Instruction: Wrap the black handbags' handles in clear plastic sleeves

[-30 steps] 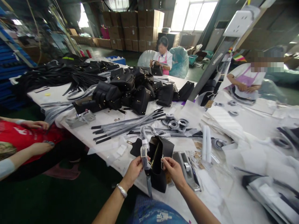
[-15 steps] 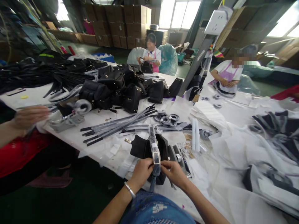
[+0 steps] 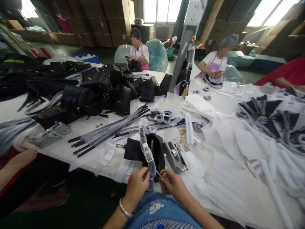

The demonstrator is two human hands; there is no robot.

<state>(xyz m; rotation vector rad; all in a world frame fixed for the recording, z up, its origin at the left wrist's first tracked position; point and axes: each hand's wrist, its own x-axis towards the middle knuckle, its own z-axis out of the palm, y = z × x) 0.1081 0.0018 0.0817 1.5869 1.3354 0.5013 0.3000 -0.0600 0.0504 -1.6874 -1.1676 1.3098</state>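
A small black handbag (image 3: 156,143) stands before me on the table, its flap turned out to the left with a gold clasp. A plastic-wrapped strap with a gold buckle (image 3: 149,156) runs down its front. My left hand (image 3: 137,183) is closed, thumb and fingers pinching the strap's edge below the buckle. My right hand (image 3: 173,183), just right of the strap, pinches a thin white string (image 3: 158,173). A brown tag (image 3: 165,188) hangs under its fingers. A grey tape dispenser (image 3: 175,159) sits right beside the bag.
Plastic-wrapped straps (image 3: 105,132) lie left of the bag, coiled ones (image 3: 159,117) behind. Black bags (image 3: 95,92) pile up at far left. White foam sheets (image 3: 226,159) cover the right side. A neighbour's hand (image 3: 22,159) is at left; two people sit across the table.
The view has swung to the right. My right hand has drawn slightly away from the strap, and a white string and brown tag now show at it. The neighbour's hand at left has lowered.
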